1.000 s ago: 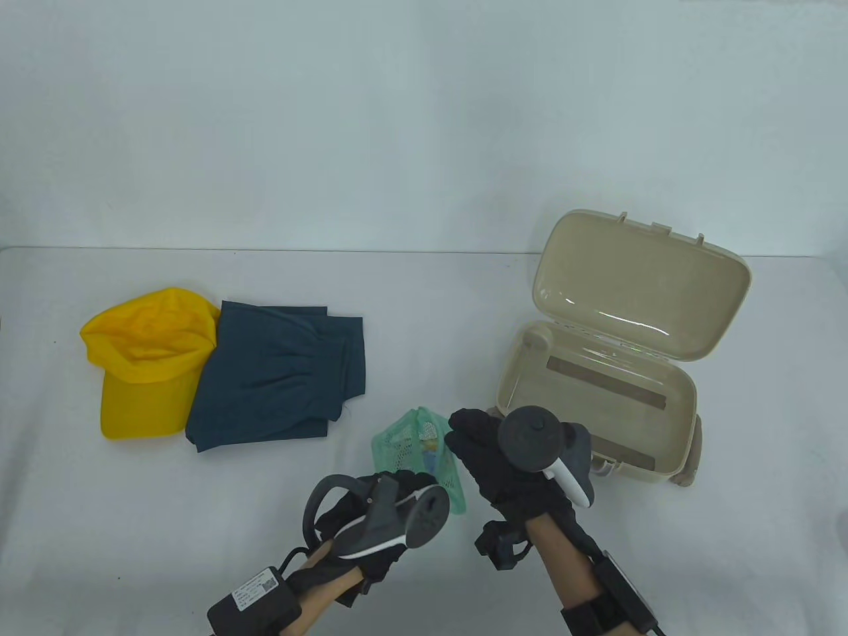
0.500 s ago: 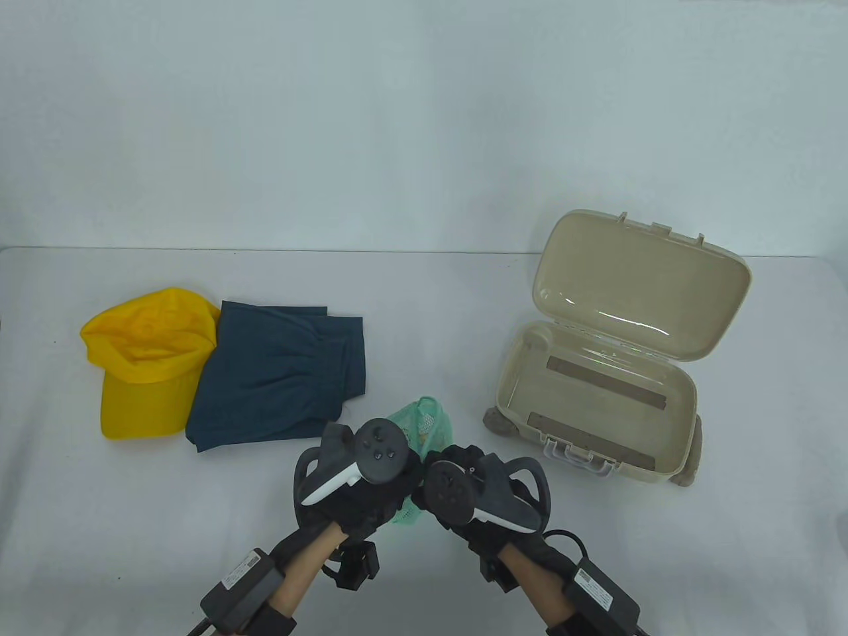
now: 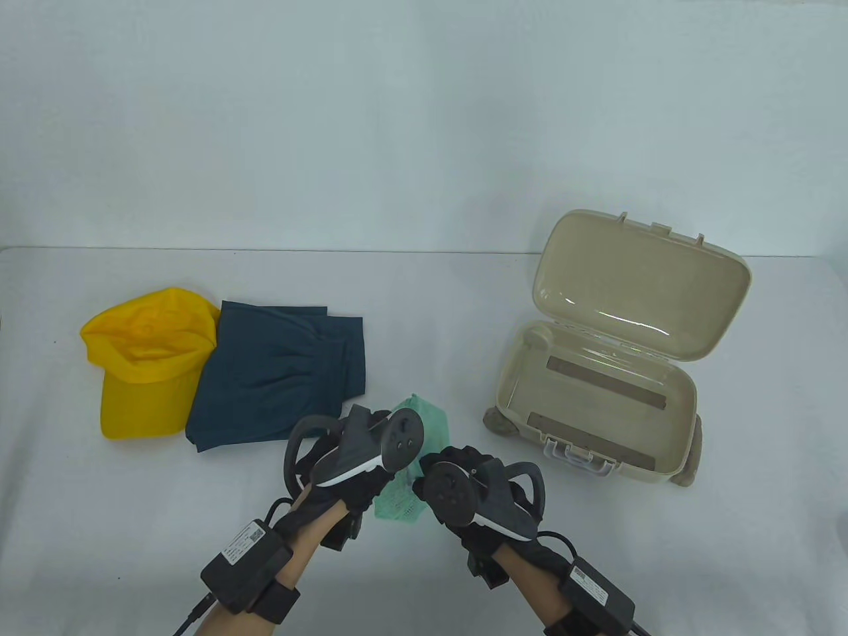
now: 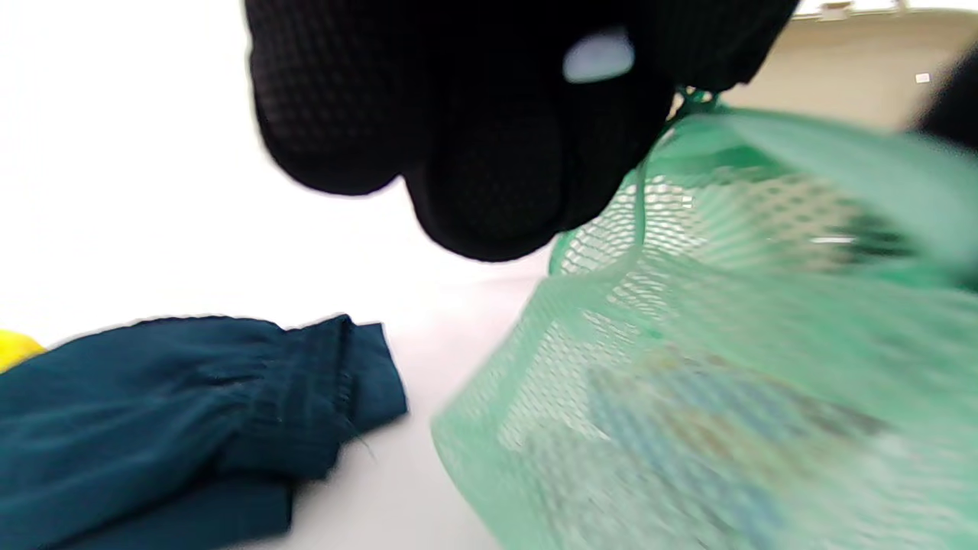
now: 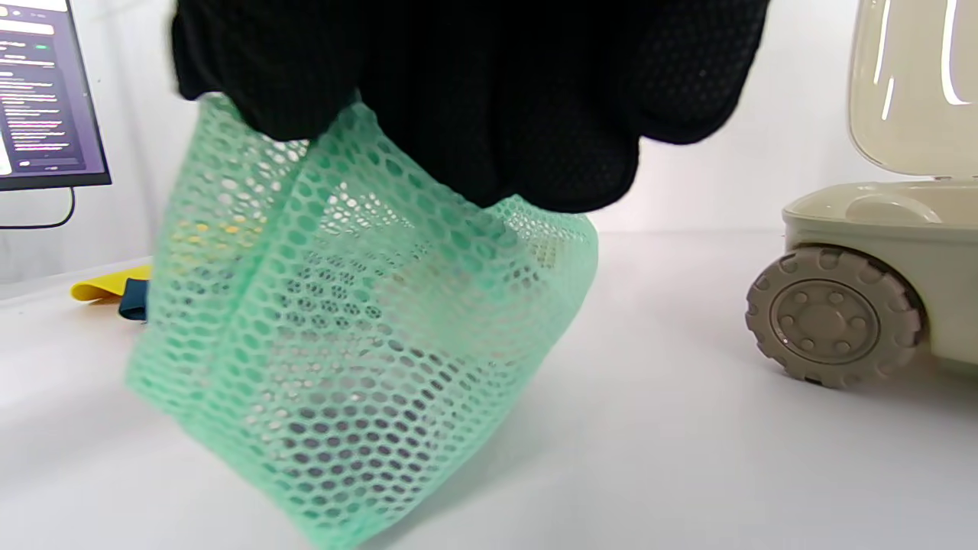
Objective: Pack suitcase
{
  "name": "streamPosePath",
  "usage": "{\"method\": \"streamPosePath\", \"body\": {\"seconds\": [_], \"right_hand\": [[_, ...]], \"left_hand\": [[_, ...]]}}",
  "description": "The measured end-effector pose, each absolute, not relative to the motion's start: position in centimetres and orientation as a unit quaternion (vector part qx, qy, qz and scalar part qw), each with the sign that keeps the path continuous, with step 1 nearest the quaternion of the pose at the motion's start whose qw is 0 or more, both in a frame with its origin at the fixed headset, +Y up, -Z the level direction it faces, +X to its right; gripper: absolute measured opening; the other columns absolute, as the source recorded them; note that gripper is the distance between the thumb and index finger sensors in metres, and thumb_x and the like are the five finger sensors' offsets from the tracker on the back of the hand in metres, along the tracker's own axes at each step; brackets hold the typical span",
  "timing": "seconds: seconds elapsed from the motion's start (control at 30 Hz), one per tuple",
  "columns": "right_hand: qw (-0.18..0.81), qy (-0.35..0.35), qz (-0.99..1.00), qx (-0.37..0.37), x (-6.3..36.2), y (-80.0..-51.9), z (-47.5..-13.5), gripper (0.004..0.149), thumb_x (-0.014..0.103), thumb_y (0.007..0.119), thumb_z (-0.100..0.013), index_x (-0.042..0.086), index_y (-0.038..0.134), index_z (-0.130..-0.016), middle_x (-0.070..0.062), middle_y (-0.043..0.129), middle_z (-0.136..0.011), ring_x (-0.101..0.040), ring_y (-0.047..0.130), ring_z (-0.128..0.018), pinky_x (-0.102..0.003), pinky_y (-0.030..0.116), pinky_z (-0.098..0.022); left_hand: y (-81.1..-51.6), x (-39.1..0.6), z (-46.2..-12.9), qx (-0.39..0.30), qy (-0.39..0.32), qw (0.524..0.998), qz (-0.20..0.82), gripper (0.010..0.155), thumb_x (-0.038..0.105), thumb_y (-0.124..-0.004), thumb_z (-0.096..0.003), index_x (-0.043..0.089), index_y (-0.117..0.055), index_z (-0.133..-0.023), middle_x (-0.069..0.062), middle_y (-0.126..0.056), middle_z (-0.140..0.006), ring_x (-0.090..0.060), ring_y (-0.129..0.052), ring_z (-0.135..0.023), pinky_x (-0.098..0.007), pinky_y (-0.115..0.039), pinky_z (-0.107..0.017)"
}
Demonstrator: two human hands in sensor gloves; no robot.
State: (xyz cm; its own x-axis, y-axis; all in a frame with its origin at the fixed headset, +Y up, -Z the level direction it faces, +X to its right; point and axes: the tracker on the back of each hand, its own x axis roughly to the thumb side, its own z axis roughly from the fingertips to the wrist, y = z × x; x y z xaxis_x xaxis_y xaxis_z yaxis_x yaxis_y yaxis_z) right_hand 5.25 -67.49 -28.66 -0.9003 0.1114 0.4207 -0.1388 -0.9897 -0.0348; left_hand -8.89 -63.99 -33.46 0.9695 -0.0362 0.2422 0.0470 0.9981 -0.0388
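Observation:
A green mesh pouch (image 3: 405, 490) with small items inside hangs just above the table, near the front middle. My left hand (image 3: 358, 457) grips its left side and my right hand (image 3: 457, 483) grips its right side. In the left wrist view, curled black fingers (image 4: 489, 153) pinch the pouch (image 4: 688, 367) at its top. In the right wrist view, curled fingers (image 5: 474, 99) hold the mesh pouch (image 5: 359, 344) by its upper edge. The beige suitcase (image 3: 596, 397) lies at the right with its lid (image 3: 636, 285) raised and nothing inside.
A yellow cap (image 3: 142, 361) and folded dark teal shorts (image 3: 275, 374) lie at the left. The shorts (image 4: 176, 412) also show in the left wrist view. A suitcase wheel (image 5: 837, 313) sits close by. A monitor (image 5: 42, 92) stands far left.
Both hands have closed in on the green pouch and taken hold of it; the right hand came back from near the suitcase. The pouch has lifted and hangs stretched between them.

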Motion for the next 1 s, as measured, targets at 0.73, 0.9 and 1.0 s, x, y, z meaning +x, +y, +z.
{"method": "streamPosePath", "body": {"seconds": [0.73,0.9,1.0], "right_hand": [[-0.016,0.056,0.961,0.27,5.5,-67.2,-29.1,0.044,0.048,0.08,-0.044,0.022,0.085,-0.08,0.001,0.097,-0.073,-0.022,0.099,-0.066,-0.042,0.083,-0.054],[-0.009,0.065,0.963,0.262,5.8,-67.2,-29.3,0.045,0.048,0.08,-0.044,0.022,0.085,-0.082,0.001,0.096,-0.074,-0.022,0.099,-0.065,-0.043,0.083,-0.053],[-0.007,0.09,0.963,0.253,6.2,-67.2,-29.7,0.047,0.047,0.079,-0.045,0.022,0.083,-0.084,-0.001,0.096,-0.077,-0.024,0.098,-0.067,-0.043,0.083,-0.053]], "left_hand": [[-68.6,-9.2,-43.0,-0.086,-0.041,0.995,-0.008,0.045,0.044,-0.066,-0.0477,0.038,-0.073,-0.092,0.011,-0.089,-0.088,-0.012,-0.1,-0.068,-0.035,-0.085,-0.053],[-65.7,-10.9,-40.6,-0.037,-0.062,0.996,0.044,0.059,0.052,-0.064,-0.0475,0.033,-0.061,-0.103,0.003,-0.081,-0.099,-0.018,-0.095,-0.08,-0.042,-0.08,-0.061],[-63.9,-12.1,-37.8,-0.001,-0.09,0.994,0.068,0.064,0.055,-0.063,-0.0472,0.032,-0.055,-0.106,0.0,-0.073,-0.106,-0.021,-0.09,-0.086,-0.043,-0.078,-0.063]]}}
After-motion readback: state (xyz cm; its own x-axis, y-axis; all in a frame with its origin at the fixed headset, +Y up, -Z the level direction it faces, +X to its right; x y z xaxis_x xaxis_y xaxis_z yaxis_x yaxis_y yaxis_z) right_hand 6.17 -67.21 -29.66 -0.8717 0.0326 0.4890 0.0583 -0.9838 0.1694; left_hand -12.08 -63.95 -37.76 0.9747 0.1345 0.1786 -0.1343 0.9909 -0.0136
